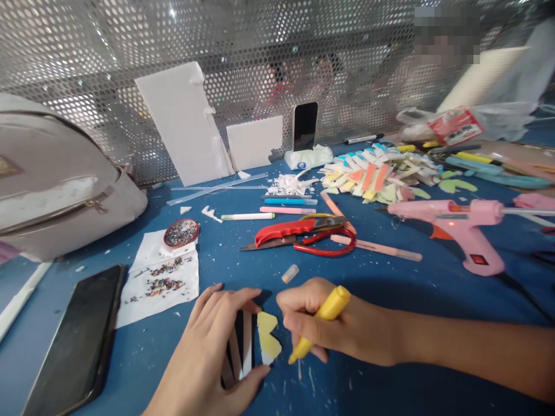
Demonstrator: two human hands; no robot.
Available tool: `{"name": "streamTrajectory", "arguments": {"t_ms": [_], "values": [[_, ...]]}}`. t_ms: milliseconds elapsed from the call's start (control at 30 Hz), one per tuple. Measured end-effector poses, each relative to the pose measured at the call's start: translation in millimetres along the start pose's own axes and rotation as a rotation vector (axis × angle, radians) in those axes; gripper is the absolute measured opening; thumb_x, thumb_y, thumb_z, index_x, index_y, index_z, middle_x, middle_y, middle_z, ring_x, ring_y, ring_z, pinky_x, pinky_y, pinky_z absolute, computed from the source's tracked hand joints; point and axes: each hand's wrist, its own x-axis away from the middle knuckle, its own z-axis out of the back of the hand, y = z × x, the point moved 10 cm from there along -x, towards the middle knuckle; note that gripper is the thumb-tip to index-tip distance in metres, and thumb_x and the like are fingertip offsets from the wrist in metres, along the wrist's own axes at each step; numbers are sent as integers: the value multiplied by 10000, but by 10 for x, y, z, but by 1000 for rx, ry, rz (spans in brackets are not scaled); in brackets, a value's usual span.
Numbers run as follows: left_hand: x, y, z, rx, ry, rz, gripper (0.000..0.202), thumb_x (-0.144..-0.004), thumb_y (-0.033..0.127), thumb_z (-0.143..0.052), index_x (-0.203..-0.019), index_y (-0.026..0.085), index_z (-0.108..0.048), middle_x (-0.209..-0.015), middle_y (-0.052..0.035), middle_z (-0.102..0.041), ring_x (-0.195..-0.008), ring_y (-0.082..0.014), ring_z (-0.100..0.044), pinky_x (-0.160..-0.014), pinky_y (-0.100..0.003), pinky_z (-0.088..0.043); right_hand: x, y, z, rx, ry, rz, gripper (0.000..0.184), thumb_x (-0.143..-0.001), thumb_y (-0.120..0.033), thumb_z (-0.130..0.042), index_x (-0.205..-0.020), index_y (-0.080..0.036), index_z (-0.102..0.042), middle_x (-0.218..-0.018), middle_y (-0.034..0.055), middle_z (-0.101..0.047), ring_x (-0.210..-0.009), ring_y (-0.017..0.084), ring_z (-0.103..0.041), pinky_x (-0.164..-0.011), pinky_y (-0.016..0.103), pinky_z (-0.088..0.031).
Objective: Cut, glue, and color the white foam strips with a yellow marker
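Blue worktop (234, 266), seen from my remote station. Left hand (210, 335): fingers spread in an arch over a pale-and-dark striped piece (247, 344), partly hidden; whether they press on it I cannot tell. Right hand (313, 299): thumb and fingers pinching a yellow marker (335, 303) around its barrel, tip down. I judge the marker light and rigid, its smooth barrel slightly slippery, best held near the tip end. Yellow cut-out (267, 334): on the worktop, between the left fingers and the marker's tip; I judge it nearly weightless, fairly stiff, liable to crack at its notch, and would hold its outer edges.
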Motion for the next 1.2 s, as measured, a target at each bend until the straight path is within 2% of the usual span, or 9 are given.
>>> {"name": "streamTrajectory", "arguments": {"t_ms": [333, 433, 567, 667, 767, 867, 1000, 1100, 1200], "values": [[2, -2, -1, 2, -7, 16, 550, -914, 243, -549, -1406, 351, -329, -1201, -9, -614, -1184, -226, -560, -1197, -548, -233, -1, -29, 41, 7, 35, 28, 484, -968, -625, -485, -753, -191, -467, -625, -9, -574, -585, 125, -523, -580, 242, -396], [1, -8, 0, 6, -8, 19, 563, -902, 238, -558, -1403, 356, -328, -1197, 1, -613, -1175, -221, -560, -1200, -541, -228, -4, -18, 17, 12, 19, 18, 521, -971, -644, -453, -707, -195, -446, -567, -22, -527, -524, 114, -492, -538, 240, -369], [2, -10, 4, 16, -5, 23, 561, -907, 238, -556, -1406, 360, -329, -1197, 2, -612, -1175, -221, -563, -1197, -529, -235, -2, -43, 49, 14, 58, 31, 487, -966, -635, -474, -758, -195, -466, -611, -10, -570, -583, 131, -518, -591, 255, -395], [0, -9, 2, 24, -8, 26, 554, -914, 239, -554, -1404, 362, -328, -1196, 5, -611, -1177, -218, -561, -1196, -521, -232, -3, -33, 21, 14, 24, 16, 520, -973, -643, -448, -708, -195, -448, -563, -23, -524, -529, 118, -493, -557, 248, -377], [-4, -11, 1, 32, -12, 33, 550, -914, 238, -555, -1399, 365, -329, -1199, 11, -610, -1180, -214, -557, -1198, -519, -222, -4, -47, 46, 22, 42, 33, 490, -975, -619, -471, -733, -193, -457, -605, -8, -565, -569, 126, -519, -576, 247, -390], [-4, -13, 4, 33, -13, 38, 546, -913, 241, -566, -1392, 366, -338, -1197, 14, -610, -1180, -211, -555, -1194, -510, -229, -9, -21, 38, 11, 35, 16, 521, -977, -631, -450, -693, -194, -444, -558, -20, -527, -518, 117, -491, -543, 244, -374], [1, -12, 1, 32, -16, 42, 550, -915, 244, -561, -1398, 371, -333, -1206, 29, -605, -1188, -194, -543, -1206, -487, -208, -10, -24, 57, 9, 56, 29, 479, -977, -609, -476, -743, -191, -464, -606, -6, -575, -582, 134, -532, -593, 256, -402], [0, -8, 7, 32, -12, 40, 547, -921, 251, -555, -1403, 374, -328, -1203, 34, -605, -1185, -190, -546, -1207, -478, -207, -8, -16, 36, 16, 31, 26, 497, -985, -613, -450, -717, -195, -449, -572, -20, -537, -548, 128, -511, -572, 255, -391], [-3, -4, 11, 35, -11, 35, 556, -917, 253, -564, -1406, 373, -328, -1206, 31, -608, -1185, -195, -552, -1206, -483, -209, -7, -40, 63, 39, 50, 47, 461, -990, -598, -460, -766, -195, -461, -635, -5, -582, -606, 139, -534, -605, 261, -402]]}}
